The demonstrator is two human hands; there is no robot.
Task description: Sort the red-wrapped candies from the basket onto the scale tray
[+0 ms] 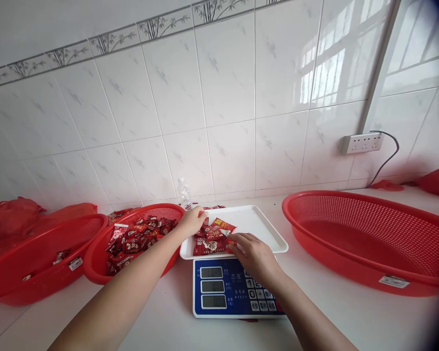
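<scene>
A white tray (pixel 258 222) rests on top of a blue-and-white digital scale (pixel 234 287), with several red candy packets (pixel 214 234) lying in its left part. One printed packet reads "SWEET SUGAR". My left hand (pixel 193 222) is over the tray's left edge, its fingers closed together at a small red packet, mostly hidden. At the right side of the pile is my right hand (pixel 254 253), with thumb and fingers closed on a red packet (pixel 231 242). My right forearm covers part of the scale's keypad.
Left of the scale, a red basket (pixel 95 270) holds many small red packets. Another red basket (pixel 22 287) at far left has a few. On the right stands a large red basket (pixel 336 258). A clear bottle (pixel 184 192) and a wall socket (pixel 362 143) are behind.
</scene>
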